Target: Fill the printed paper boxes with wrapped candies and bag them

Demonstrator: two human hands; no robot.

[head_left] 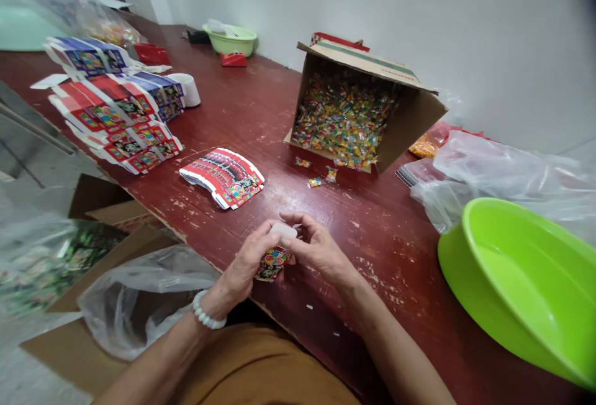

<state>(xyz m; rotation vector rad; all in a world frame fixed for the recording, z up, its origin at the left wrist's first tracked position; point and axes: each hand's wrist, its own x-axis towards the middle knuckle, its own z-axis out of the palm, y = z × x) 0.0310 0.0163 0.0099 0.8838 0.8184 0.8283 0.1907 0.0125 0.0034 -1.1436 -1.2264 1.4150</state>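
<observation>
Between my two hands is a small printed candy box (274,262) with a colourful front and a white flap (284,230) at its top. My left hand (249,259) wraps round the box's left side, with the thumb near the flap. On the right, my right hand (319,246) has its fingers curled at the top and right side of the box. Just beyond my hands lies a fanned stack of flat red cartons (226,175). Loose wrapped candies (315,182) rest on the table in front of a tipped cardboard box (410,119) full of wrapped candies (342,113).
Bundled red and blue cartons (112,104) are piled at the left edge of the red table (386,231). A green basin (484,312) stands at right, near clear plastic bags (503,169). Below the left edge sits an open carton with a plastic liner (139,287).
</observation>
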